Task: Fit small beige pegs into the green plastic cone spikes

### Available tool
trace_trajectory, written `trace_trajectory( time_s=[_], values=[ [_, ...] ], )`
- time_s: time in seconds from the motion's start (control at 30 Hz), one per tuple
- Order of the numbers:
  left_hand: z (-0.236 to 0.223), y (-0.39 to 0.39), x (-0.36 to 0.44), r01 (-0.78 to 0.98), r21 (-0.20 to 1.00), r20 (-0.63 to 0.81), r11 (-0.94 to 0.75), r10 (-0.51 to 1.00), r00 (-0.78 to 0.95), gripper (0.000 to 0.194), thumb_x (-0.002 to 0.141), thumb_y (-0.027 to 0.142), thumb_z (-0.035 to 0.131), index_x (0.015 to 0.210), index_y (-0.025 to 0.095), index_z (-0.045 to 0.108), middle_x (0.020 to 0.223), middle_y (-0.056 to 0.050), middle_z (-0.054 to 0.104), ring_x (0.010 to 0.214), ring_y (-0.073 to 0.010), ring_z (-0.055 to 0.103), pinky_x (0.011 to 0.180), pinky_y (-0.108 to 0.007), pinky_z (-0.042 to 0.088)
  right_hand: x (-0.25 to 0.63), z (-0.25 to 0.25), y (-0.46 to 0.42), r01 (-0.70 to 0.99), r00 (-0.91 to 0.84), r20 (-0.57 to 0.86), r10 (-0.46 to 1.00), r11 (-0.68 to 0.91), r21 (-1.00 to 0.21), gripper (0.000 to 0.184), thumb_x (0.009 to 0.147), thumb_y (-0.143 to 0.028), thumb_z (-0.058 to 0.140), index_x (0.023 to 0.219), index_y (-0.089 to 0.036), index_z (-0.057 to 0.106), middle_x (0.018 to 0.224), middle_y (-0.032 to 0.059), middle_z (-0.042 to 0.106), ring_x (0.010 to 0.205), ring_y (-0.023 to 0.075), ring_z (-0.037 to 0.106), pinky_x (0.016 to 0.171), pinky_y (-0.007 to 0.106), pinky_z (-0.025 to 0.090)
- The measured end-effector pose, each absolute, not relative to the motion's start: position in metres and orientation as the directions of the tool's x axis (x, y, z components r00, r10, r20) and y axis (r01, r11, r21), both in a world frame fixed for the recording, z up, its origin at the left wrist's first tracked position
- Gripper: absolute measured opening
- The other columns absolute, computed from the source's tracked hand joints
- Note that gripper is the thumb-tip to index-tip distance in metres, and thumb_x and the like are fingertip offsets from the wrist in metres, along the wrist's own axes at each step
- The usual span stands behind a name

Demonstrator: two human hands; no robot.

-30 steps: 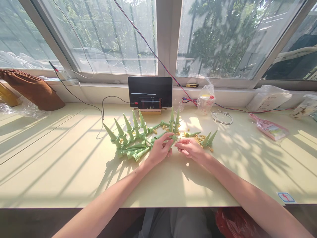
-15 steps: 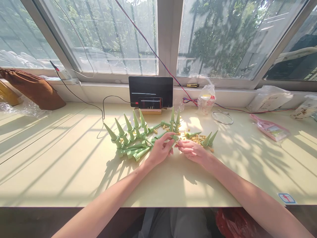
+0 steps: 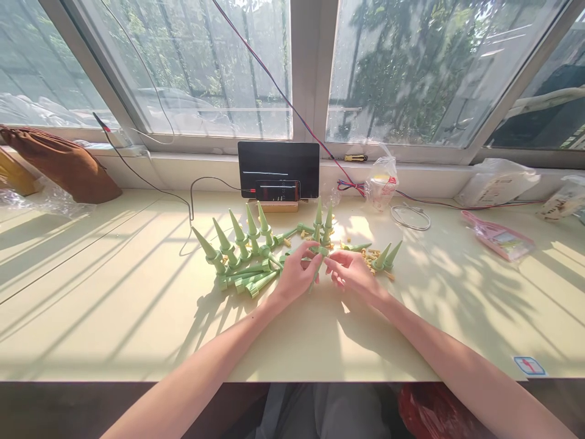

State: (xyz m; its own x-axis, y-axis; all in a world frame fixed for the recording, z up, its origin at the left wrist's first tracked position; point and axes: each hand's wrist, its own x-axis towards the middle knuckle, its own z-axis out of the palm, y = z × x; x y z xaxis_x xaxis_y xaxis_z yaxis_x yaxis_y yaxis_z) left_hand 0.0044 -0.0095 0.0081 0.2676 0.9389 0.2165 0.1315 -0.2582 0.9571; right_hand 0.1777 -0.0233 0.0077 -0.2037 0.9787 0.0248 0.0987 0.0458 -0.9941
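Observation:
My left hand (image 3: 299, 271) is closed around a green plastic watering spike (image 3: 315, 277), its tip slanting down towards me and its collar at the top. At that collar, the fingertips of my right hand (image 3: 351, 271) are pinched together; whatever lies between them is hidden. Left of my hands, several green cone-tipped spikes (image 3: 238, 235) stand in a slanting row. Loose green spikes (image 3: 258, 283) lie in front of that row. More upright spikes (image 3: 328, 222) stand just behind my hands, and a pair (image 3: 388, 256) rises on the right. Small yellow valve-like pieces (image 3: 369, 259) lie scattered near my right hand.
A tablet (image 3: 278, 161) with a phone (image 3: 276, 190) before it leans at the window sill. Behind on the right are a bagged cup (image 3: 382, 183), a coiled wire (image 3: 410, 217) and a pink packet (image 3: 498, 235). A brown bag (image 3: 68, 164) lies at far left.
The spike in my left hand has turned so its tip points down towards me. My right hand has shifted slightly, its fingertips now against the collar.

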Motion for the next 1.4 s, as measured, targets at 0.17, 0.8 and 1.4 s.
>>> trace_trajectory(
  time_s=[0.17,0.8,1.4],
  values=[
    [0.009,-0.01,0.004,0.172,0.953,0.209,-0.248,0.954,0.214,0.032,0.088,0.048,0.059,0.108,0.023,0.056,0.074,0.002,0.062,0.038,-0.0098,0.055,0.037,-0.022,0.041,0.175,0.002,-0.023,0.419,-0.16,0.318,0.935,0.356,-0.836,0.022,0.088,-0.041,0.063,0.084,-0.02,0.062,0.071,0.0029,0.064,0.054,0.0166,0.059,0.056,0.031,0.045],
    [0.011,-0.014,0.006,0.224,0.944,0.189,-0.24,0.955,0.228,0.028,0.088,0.043,0.059,0.104,0.02,0.056,0.059,0.006,0.057,0.041,-0.0112,0.057,0.043,-0.021,0.041,0.171,-0.001,-0.023,0.697,-0.207,0.429,0.879,0.44,-0.566,0.029,0.085,-0.018,0.047,0.062,-0.021,0.031,0.059,-0.0035,0.041,0.054,0.011,0.036,0.054,0.025,0.029],
    [0.009,-0.016,0.005,0.243,0.935,0.172,-0.257,0.931,0.322,0.032,0.089,0.045,0.058,0.109,0.02,0.052,0.072,0.004,0.054,0.046,-0.0114,0.059,0.042,-0.022,0.04,0.175,-0.006,-0.02,0.726,-0.259,0.401,0.879,0.451,-0.519,0.027,0.081,-0.014,0.045,0.062,-0.021,0.028,0.058,-0.0023,0.042,0.054,0.0115,0.037,0.054,0.026,0.03]
  ],
)
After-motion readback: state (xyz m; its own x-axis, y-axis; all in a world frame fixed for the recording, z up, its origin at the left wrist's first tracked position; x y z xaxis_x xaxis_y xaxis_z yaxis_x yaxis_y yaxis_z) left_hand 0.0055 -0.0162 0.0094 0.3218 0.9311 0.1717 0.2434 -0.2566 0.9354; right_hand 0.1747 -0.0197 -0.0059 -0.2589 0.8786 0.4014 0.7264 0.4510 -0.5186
